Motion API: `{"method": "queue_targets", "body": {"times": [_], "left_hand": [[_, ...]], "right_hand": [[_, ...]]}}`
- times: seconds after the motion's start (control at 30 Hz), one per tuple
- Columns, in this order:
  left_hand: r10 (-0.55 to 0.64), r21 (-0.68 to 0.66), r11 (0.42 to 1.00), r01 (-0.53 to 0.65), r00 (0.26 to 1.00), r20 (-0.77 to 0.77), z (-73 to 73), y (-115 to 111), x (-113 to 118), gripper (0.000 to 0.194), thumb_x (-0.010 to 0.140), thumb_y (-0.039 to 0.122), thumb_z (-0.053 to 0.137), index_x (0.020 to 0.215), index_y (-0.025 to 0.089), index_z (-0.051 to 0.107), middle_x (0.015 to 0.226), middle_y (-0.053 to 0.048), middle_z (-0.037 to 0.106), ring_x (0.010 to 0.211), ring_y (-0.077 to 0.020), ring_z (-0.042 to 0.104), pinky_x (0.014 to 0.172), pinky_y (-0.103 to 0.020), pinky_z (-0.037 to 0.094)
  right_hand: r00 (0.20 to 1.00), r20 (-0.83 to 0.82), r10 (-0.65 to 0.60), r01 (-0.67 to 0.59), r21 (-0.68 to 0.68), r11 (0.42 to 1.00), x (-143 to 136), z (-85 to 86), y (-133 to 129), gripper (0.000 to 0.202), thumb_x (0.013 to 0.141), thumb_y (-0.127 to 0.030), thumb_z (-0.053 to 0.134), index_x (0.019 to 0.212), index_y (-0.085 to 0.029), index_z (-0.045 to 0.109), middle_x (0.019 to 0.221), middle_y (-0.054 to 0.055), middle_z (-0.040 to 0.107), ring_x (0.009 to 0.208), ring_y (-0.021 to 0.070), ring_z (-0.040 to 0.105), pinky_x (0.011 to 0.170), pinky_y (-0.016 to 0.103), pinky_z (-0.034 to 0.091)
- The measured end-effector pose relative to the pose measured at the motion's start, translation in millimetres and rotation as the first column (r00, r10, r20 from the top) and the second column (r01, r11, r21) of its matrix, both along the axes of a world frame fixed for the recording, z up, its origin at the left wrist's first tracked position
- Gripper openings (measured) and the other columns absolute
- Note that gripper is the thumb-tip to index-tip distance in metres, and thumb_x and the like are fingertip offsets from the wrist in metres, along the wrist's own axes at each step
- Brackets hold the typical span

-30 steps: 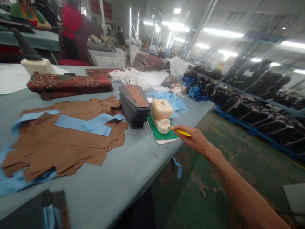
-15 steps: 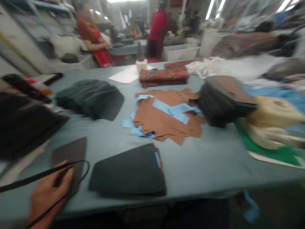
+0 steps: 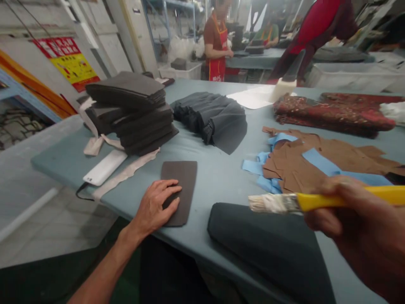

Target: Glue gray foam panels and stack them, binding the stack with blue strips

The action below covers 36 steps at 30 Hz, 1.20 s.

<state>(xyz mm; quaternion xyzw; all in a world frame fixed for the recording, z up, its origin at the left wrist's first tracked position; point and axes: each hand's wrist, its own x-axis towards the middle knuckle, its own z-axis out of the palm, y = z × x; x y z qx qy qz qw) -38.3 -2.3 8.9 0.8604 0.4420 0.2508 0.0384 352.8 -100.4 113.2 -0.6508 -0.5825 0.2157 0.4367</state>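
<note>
My left hand (image 3: 160, 200) rests with fingers spread on a dark grey-brown rectangular panel (image 3: 185, 181) at the near edge of the table. In my right hand (image 3: 357, 228) is a paintbrush (image 3: 316, 200) with a yellow handle, held level, its pale, matted bristles pointing left. Below the bristles lies a dark, tapered piece of material (image 3: 262, 240), partly hidden by the brush and my right hand. Beyond it, brown strips (image 3: 297, 169) lie in a loose heap with light blue strips (image 3: 319, 162) among them.
Dark panels (image 3: 139, 114) are stacked at the left, near a white power bank (image 3: 106, 166) with a black cable. A gathered dark cloth pile (image 3: 211, 116) sits mid-table. Farther back are a patterned red roll (image 3: 329, 114) and a white container (image 3: 284, 88). People stand behind the table.
The view has swung left. My right hand has come into the picture with the paintbrush. My left hand now lies flatter on the panel, and the black cord across it is out of sight.
</note>
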Motion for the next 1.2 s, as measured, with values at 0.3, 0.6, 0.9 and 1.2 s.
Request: {"method": "queue_targets", "body": {"times": [0.3,0.6,0.9,1.2], "left_hand": [[-0.004,0.033,0.999,0.000,0.994,0.109,-8.0,-6.0,3.3,0.024,0.104,0.030,0.057,0.125,0.029,0.069,0.134,-0.004,0.074,0.123,-0.0271,0.066,0.103,-0.048,0.053],[-0.035,0.014,0.999,0.034,0.997,0.065,-2.7,-6.7,2.9,0.030,0.102,0.019,0.056,0.129,0.026,0.067,0.138,-0.004,0.069,0.126,-0.0245,0.061,0.108,-0.043,0.043],[-0.127,0.031,0.992,0.126,0.991,0.045,-16.5,-0.8,-12.5,0.037,0.097,0.018,0.062,0.133,0.023,0.067,0.143,-0.007,0.065,0.124,-0.0275,0.060,0.106,-0.045,0.043],[-0.102,-0.024,0.994,0.103,0.994,0.047,-16.4,-5.6,-13.0,0.041,0.096,0.019,0.063,0.137,0.024,0.067,0.148,-0.006,0.063,0.127,-0.0280,0.061,0.109,-0.046,0.044]], "right_hand": [[0.910,-0.414,-0.001,-0.041,-0.092,0.995,-96.2,-23.1,98.6,0.034,0.092,-0.058,0.065,0.076,-0.027,0.065,0.057,0.000,0.058,0.056,0.0181,0.059,0.059,0.033,0.051],[0.977,-0.209,0.030,-0.062,-0.151,0.987,-114.8,-26.5,138.1,0.036,0.095,-0.056,0.061,0.080,-0.024,0.063,0.061,-0.002,0.060,0.065,0.0173,0.063,0.071,0.032,0.050],[0.875,-0.484,0.006,-0.078,-0.128,0.989,-110.1,-55.5,161.5,0.023,0.099,-0.043,0.066,0.087,-0.024,0.064,0.059,-0.006,0.061,0.069,0.0147,0.062,0.079,0.027,0.049],[0.909,-0.416,-0.015,-0.060,-0.168,0.984,-110.3,-61.7,165.9,0.024,0.099,-0.045,0.066,0.087,-0.024,0.065,0.061,-0.005,0.065,0.069,0.0137,0.063,0.076,0.026,0.048]]}}
